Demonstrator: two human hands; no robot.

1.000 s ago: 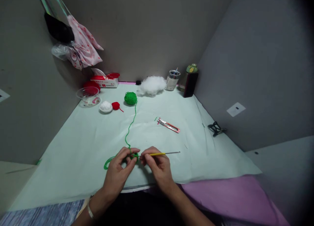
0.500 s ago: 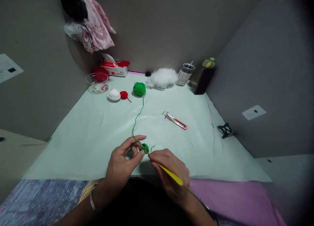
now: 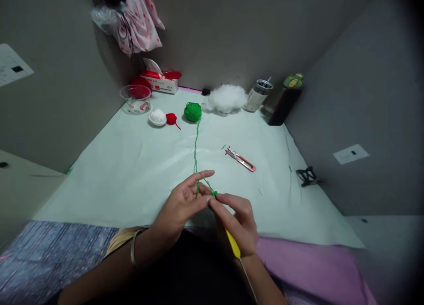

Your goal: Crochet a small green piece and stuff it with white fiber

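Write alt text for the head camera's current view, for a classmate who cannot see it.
The left hand holds green yarn and the right hand a yellow-handled tool, above a pale table. Snips, a green ball and white stuffing lie beyond.

So yeah, my left hand [image 3: 180, 205] and right hand [image 3: 238, 221] are both bare, five-fingered as usual, wrists narrower than the palms. Back from my grip, round the left wrist, I've got a thin, pale bangle [image 3: 133, 248], kinda shiny and plain as far as I can tell. Below my grip it's all black clothing [image 3: 185, 269], too dark to make out seams, and a bit of dark fabric shows near my left elbow.
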